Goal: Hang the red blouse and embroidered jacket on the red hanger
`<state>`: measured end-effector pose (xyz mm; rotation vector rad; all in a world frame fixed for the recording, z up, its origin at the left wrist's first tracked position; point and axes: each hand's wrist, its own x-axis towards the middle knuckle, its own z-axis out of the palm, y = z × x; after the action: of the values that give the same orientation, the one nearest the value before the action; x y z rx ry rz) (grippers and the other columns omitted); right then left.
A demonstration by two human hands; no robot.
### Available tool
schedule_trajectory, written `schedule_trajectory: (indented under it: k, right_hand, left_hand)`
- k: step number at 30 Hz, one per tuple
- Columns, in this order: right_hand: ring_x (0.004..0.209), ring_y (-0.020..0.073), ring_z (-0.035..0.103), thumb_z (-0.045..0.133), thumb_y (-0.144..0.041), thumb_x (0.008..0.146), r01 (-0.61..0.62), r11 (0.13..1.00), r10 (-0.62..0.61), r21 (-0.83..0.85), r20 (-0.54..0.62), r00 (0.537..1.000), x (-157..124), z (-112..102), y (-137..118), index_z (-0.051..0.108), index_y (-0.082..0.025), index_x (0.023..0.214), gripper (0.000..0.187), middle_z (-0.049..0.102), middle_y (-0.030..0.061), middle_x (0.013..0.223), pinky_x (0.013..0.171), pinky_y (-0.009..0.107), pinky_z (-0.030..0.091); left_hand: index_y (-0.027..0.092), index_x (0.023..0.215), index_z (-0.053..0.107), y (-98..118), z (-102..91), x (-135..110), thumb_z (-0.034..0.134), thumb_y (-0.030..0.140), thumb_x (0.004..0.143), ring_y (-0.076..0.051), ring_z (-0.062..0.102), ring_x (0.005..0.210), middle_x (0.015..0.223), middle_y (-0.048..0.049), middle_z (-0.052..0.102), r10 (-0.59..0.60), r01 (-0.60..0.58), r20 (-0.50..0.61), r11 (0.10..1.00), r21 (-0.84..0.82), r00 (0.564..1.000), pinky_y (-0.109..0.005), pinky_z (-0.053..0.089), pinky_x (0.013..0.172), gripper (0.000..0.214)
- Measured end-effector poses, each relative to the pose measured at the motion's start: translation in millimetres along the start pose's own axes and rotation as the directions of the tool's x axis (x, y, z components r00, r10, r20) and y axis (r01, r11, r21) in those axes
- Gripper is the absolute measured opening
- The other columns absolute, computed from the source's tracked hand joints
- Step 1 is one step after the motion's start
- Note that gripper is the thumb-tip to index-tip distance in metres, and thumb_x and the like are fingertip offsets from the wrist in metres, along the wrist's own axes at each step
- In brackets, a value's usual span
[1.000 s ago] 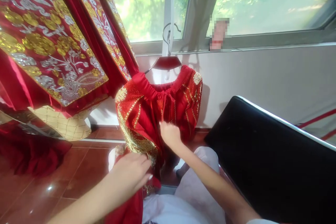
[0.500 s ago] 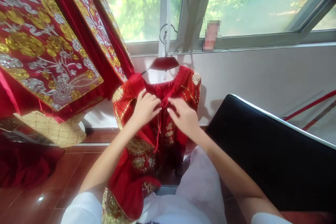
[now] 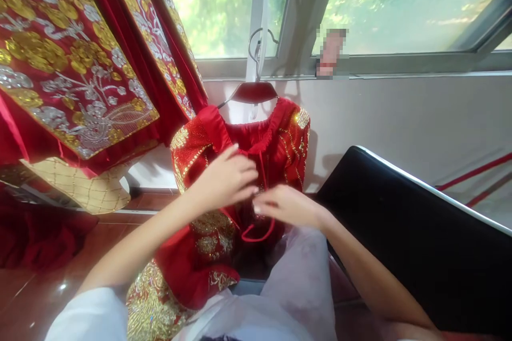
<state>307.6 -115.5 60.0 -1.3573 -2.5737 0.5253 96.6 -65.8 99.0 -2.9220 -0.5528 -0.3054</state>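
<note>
A red blouse (image 3: pixel 294 141) with gold beading hangs from a dark hanger (image 3: pixel 256 92). A thin red drawstring (image 3: pixel 256 240) comes from its gathered neckline and droops in a loop below my hands. In front of the blouse's chest, my left hand (image 3: pixel 228 178) has its thumb and a finger closed on the drawstring, another finger raised. Just below and to the right, my right hand (image 3: pixel 288 206) pinches the drawstring too. The hands are close together, with the fingertips partly hiding the string.
Red panels (image 3: pixel 76 58) embroidered in gold and silver hang at the left, above a cream mannequin form (image 3: pixel 80 189). A large black panel (image 3: pixel 400 240) with a pale edge stands at the right. Behind are a window (image 3: pixel 380 5) and a pale wall (image 3: pixel 380 112).
Both hands have moved down from the knot at the neckline. The drawstring now hangs in a wide loop beneath them, and the neckline shows more.
</note>
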Motion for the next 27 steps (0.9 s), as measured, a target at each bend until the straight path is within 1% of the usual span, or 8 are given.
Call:
schedule_trajectory:
  k: [2,3,6,8,11,19,23,27]
  right_hand:
    - [0.052,0.0113,0.054,0.049,-0.034,0.092,-0.060,0.981,0.097,0.183,-0.199,0.975,18,1,9,0.062,-0.019,0.070,0.030,0.060,-0.0017,0.060,0.054,0.023,0.036]
    - [0.051,0.0114,0.056,0.048,-0.032,0.092,-0.090,0.958,0.177,0.272,-0.312,0.933,30,3,14,0.061,-0.019,0.073,0.027,0.061,-0.0016,0.060,0.055,0.023,0.038]
    - [0.046,0.0116,0.058,0.046,-0.027,0.090,-0.098,0.864,0.362,0.493,-0.475,0.802,64,12,28,0.057,-0.018,0.076,0.020,0.061,-0.0008,0.062,0.052,0.023,0.042]
    - [0.043,0.0122,0.057,0.047,-0.030,0.088,-0.044,0.792,0.423,0.610,-0.494,0.759,79,18,34,0.055,-0.018,0.073,0.021,0.058,-0.0015,0.057,0.047,0.022,0.041]
    - [0.040,0.0125,0.055,0.056,-0.038,0.082,0.056,0.725,0.440,0.686,-0.524,0.729,85,24,35,0.057,-0.018,0.070,0.023,0.055,-0.0023,0.052,0.041,0.022,0.039]
    - [0.044,0.0101,0.049,0.059,-0.036,0.075,0.169,0.629,0.476,0.759,-0.548,0.687,78,30,16,0.062,-0.018,0.073,0.018,0.061,-0.0008,0.063,0.041,0.024,0.042]
    - [0.050,0.0121,0.050,0.055,-0.035,0.079,0.184,0.681,0.471,0.709,-0.616,0.632,76,44,12,0.061,-0.019,0.070,0.019,0.058,-0.0007,0.062,0.048,0.025,0.043]
    - [0.057,0.0151,0.052,0.053,-0.035,0.083,0.046,0.796,0.463,0.604,-0.656,0.595,72,72,20,0.058,-0.020,0.065,0.023,0.060,0.0013,0.062,0.058,0.027,0.043]
  left_hand:
    - [0.016,0.108,0.067,-9,-1.8,23,0.056,0.034,0.089,-0.024,0.060,0.112,0.115,-0.0097,0.068,-0.094,0.113,-0.148,0.986,0.125,0.985,-0.050,0.021,0.117,0.028]
    - [0.012,0.109,0.066,-14,-0.1,34,0.059,0.031,0.086,-0.027,0.059,0.112,0.113,-0.0126,0.068,-0.160,0.193,-0.180,0.964,0.182,0.970,-0.051,0.022,0.115,0.030]
    - [0.009,0.089,0.069,-28,11.3,54,0.062,0.022,0.080,-0.028,0.065,0.092,0.088,-0.0141,0.072,-0.313,0.338,-0.130,0.898,0.284,0.941,-0.051,0.030,0.108,0.018]
    - [0.012,0.078,0.070,-37,18.0,55,0.055,0.017,0.083,-0.024,0.065,0.080,0.078,-0.0111,0.072,-0.307,0.320,-0.092,0.903,0.287,0.947,-0.047,0.035,0.101,0.016]
    - [0.018,0.080,0.071,-46,20.5,44,0.050,0.016,0.085,-0.019,0.063,0.078,0.080,-0.0062,0.072,-0.227,0.246,-0.110,0.948,0.203,0.968,-0.041,0.036,0.094,0.022]
    - [0.021,0.091,0.072,-56,10.9,29,0.049,0.017,0.088,-0.015,0.060,0.085,0.088,-0.0004,0.073,-0.122,0.116,-0.108,0.992,-0.058,0.987,-0.037,0.029,0.101,0.023]
    - [0.023,0.093,0.072,-62,7.4,27,0.053,0.022,0.090,-0.015,0.060,0.087,0.092,0.0000,0.073,-0.093,0.080,-0.083,0.986,-0.145,0.992,-0.038,0.025,0.104,0.019]
    - [0.026,0.096,0.072,-73,5.7,22,0.055,0.025,0.089,-0.015,0.059,0.091,0.094,0.0010,0.074,-0.036,0.026,-0.047,0.977,-0.214,0.998,-0.038,0.022,0.107,0.018]
